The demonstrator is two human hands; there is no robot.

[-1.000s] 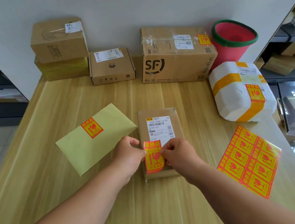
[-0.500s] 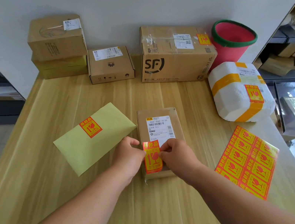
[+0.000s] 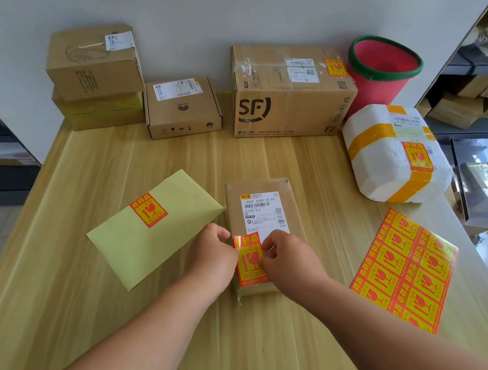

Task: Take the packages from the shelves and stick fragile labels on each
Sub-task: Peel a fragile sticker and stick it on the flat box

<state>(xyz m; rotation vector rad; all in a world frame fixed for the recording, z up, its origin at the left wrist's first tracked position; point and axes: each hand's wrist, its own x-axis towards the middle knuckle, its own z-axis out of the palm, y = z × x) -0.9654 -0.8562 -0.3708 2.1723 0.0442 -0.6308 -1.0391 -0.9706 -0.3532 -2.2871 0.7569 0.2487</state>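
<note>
A flat brown paper package (image 3: 259, 192) with a white shipping slip lies in the middle of the wooden table (image 3: 101, 305). A red and yellow fragile label (image 3: 249, 259) lies on its near left part. My left hand (image 3: 212, 254) pinches the label's left edge, and my right hand (image 3: 290, 257) pinches its right edge. The label's top curls up slightly. A sheet of fragile labels (image 3: 405, 270) lies to the right of my right arm.
A yellow-green envelope (image 3: 156, 248) with a label lies at left. At the back stand two stacked boxes (image 3: 96, 80), a small brown box (image 3: 181, 108), an SF box (image 3: 288, 90) and a red bucket (image 3: 384, 64). A white wrapped parcel (image 3: 392, 153) sits at right. Shelves flank the table.
The label has come down onto the package and lies flatter. Both hands have shifted slightly forward with it.
</note>
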